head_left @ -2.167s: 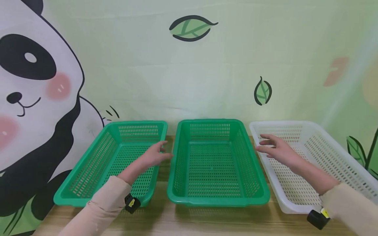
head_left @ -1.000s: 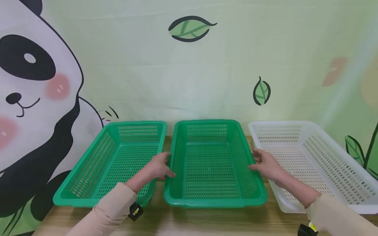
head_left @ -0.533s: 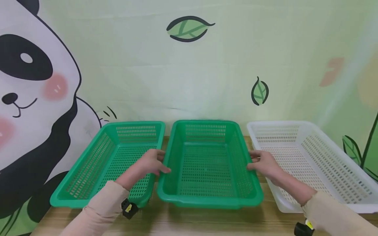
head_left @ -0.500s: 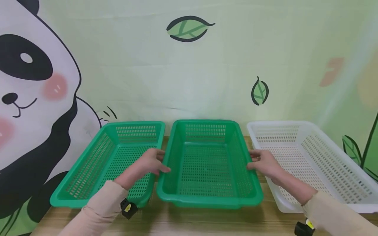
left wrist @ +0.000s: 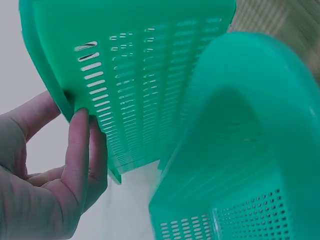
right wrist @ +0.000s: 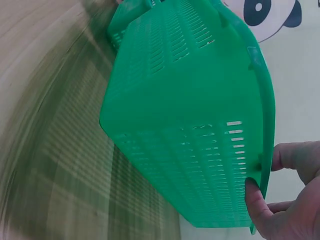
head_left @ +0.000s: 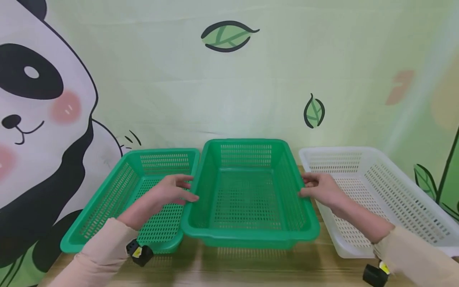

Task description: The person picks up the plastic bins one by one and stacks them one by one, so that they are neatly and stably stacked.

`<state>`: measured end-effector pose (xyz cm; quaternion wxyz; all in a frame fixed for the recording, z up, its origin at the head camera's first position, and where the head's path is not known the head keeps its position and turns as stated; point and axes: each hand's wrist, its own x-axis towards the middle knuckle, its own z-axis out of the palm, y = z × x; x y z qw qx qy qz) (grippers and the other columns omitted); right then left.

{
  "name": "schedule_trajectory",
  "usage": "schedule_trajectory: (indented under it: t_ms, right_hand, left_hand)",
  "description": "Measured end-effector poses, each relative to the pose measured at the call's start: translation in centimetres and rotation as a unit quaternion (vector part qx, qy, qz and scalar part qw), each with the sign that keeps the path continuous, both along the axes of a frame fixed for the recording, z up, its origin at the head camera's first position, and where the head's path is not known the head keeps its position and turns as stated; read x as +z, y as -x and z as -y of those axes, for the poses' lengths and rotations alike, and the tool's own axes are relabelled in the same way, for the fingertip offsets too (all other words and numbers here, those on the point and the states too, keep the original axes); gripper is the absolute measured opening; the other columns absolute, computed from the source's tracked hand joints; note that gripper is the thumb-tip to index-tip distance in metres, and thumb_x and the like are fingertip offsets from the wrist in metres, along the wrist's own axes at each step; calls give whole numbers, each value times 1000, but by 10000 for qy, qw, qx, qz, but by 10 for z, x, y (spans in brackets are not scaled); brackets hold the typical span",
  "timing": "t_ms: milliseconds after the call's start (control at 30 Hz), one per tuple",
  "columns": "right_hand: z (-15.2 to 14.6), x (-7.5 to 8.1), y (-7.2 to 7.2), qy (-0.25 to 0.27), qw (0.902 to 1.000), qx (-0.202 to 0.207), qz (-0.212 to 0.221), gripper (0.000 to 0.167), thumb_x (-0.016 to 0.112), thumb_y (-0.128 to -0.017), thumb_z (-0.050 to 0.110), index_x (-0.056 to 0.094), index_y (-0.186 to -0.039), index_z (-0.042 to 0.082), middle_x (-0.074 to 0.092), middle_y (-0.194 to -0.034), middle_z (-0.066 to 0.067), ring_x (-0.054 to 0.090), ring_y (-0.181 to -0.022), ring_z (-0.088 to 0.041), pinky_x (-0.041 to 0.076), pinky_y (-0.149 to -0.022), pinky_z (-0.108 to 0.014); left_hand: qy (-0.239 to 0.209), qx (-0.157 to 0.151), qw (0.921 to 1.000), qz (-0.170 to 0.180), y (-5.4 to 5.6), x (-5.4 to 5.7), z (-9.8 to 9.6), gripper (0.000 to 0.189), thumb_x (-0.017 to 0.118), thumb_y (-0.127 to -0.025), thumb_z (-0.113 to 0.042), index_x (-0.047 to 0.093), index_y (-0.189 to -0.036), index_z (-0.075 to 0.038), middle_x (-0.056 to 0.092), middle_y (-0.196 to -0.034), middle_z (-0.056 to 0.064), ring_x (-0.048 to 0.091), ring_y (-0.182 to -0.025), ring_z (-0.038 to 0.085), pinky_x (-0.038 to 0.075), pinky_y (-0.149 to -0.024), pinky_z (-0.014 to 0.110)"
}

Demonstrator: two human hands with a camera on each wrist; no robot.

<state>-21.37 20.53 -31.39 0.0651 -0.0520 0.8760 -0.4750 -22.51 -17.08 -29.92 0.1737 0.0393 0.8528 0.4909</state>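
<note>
Between my two hands in the head view is a green perforated plastic basket [head_left: 251,234], raised off the tabletop with its shadow below. My left hand [head_left: 168,191] pinches its left rim, thumb over the top. On the opposite side, my right hand [head_left: 322,191] grips the right rim the same way. Fingers under the rim lip show in the left wrist view, against the slotted wall [left wrist: 130,85]. From the right wrist, the basket's outer side [right wrist: 170,110] is tilted in view, with thumb and fingers on its rim.
A second green basket [head_left: 165,152] stands on the left, partly behind my left forearm. To the right is a white basket [head_left: 345,249], overlapped by my right forearm. All rest on a wooden table [head_left: 229,271] before a panda-printed backdrop [head_left: 251,99].
My hands came in from above the neighbouring baskets to the middle basket's side rims and took hold. The middle basket shifted slightly left, then rose off the table.
</note>
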Motion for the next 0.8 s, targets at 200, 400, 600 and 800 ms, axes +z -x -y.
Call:
schedule_trajectory:
  t_ms: [200, 400, 600, 800]
  right_hand:
    - [7, 12, -3, 76, 9998, 83, -152, 60, 60, -80, 10, 37, -132, -10, 51, -112, -19, 50, -96, -24, 44, -83, -31]
    - [16, 24, -4, 107, 9997, 47, -233, 62, 59, -81, 11, 35, -134, -9, 50, -114, -21, 50, -98, -25, 45, -83, -30]
    - [26, 33, -6, 243, 9994, -21, -242, 62, 59, -82, 10, 34, -135, -9, 50, -118, -22, 50, -101, -26, 45, -86, -33]
    - [40, 40, -6, 673, 9974, -116, -241, 62, 59, -82, 10, 34, -136, -6, 48, -119, -20, 50, -104, -26, 41, -91, -36]
  left_hand:
    - [27, -51, 9999, -105, -4, 14, 11, 71, 68, -79, -12, 31, -139, -1, 36, -134, 25, 50, -111, 34, 48, -84, 39]
    - [96, -166, 9994, -286, -6, 25, 23, 72, 67, -79, -15, 30, -139, 0, 37, -133, 24, 45, -114, 34, 46, -87, 40]
    - [224, -230, 9979, -555, -7, 32, 34, 72, 67, -80, -18, 30, -139, -1, 36, -135, 24, 41, -118, 34, 45, -87, 41]
    - [302, -270, 9963, -753, -8, 40, 48, 73, 65, -81, -17, 27, -140, 0, 33, -138, 26, 33, -124, 36, 44, -86, 41]
